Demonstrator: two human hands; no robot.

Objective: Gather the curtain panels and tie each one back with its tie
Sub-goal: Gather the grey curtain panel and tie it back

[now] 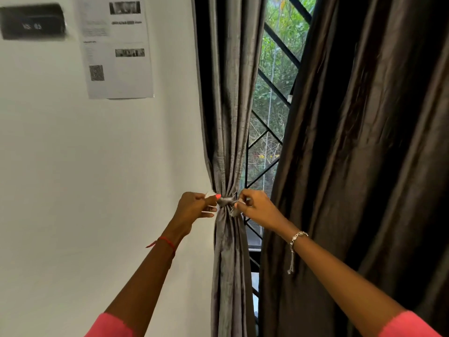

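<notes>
White wall (pixel 97 166); satiny tie (pixel 227 199) round pleated curtain (pixel 230 117)

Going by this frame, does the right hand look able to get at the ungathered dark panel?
Probably yes: the right hand sits beside the dark panel, nothing between, though it now pinches the tie.

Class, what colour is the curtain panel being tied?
Shiny grey curtain panel, clearest in the head view.

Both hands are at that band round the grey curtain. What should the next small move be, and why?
Probably pull the ends of the tie outward to tighten it: the left hand and right hand each pinch an end, and it already wraps the gathered grey panel. The dark panel hangs loose.
</notes>
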